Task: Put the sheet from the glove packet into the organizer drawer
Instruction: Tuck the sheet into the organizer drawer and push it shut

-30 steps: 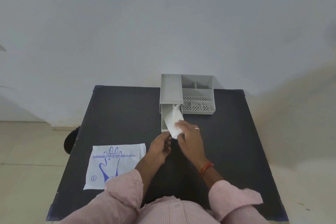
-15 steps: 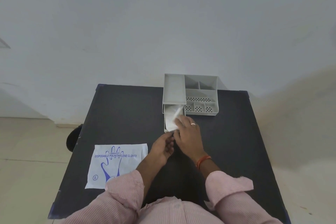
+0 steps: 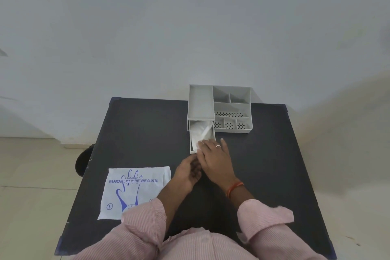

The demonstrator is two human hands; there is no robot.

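A grey organizer [image 3: 232, 107] stands at the table's far edge, its drawer [image 3: 192, 150] pulled out toward me on the left side. A white crumpled sheet [image 3: 201, 132] lies inside the drawer. My right hand [image 3: 215, 158] rests palm down over the drawer's near end, fingertips pressing on the sheet. My left hand [image 3: 188, 172] is curled just below the drawer's front edge, partly tucked under the right hand; what its fingers touch is hidden. The flat white glove packet [image 3: 135, 190] with blue print lies at the near left.
The black table [image 3: 137, 133] has a white wall right behind it. A dark round object [image 3: 83, 160] sits on the floor at the table's left edge. The organizer's open compartments [image 3: 231, 110] lie to the right of the drawer.
The sheet has gone from sticking up out of the drawer to lying down inside it. My right hand has moved forward and flattened over it; the left hand stayed at the drawer front.
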